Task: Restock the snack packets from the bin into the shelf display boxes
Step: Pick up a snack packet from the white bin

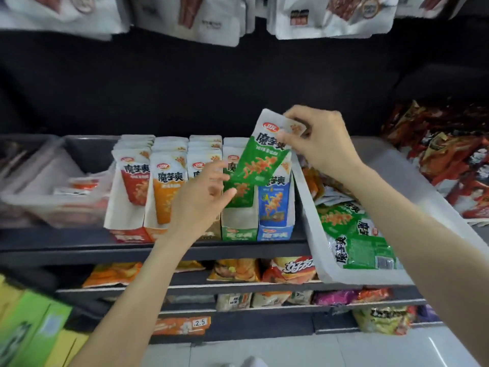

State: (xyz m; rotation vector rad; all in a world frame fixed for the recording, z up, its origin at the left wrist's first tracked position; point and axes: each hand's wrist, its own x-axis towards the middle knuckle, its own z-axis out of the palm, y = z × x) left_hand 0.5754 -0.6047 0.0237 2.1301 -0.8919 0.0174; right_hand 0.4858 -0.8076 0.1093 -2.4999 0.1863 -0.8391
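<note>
Right hand (321, 144) pinches green packet (260, 158) top; left hand (203, 198) grip seemingly relaxed beneath

Above the display boxes (201, 234) there is open dark space up to the hanging packs (190, 19). The bin (309, 207) touches the boxes on the right side. The tray (50, 202) stands just beside them on the left.
</note>
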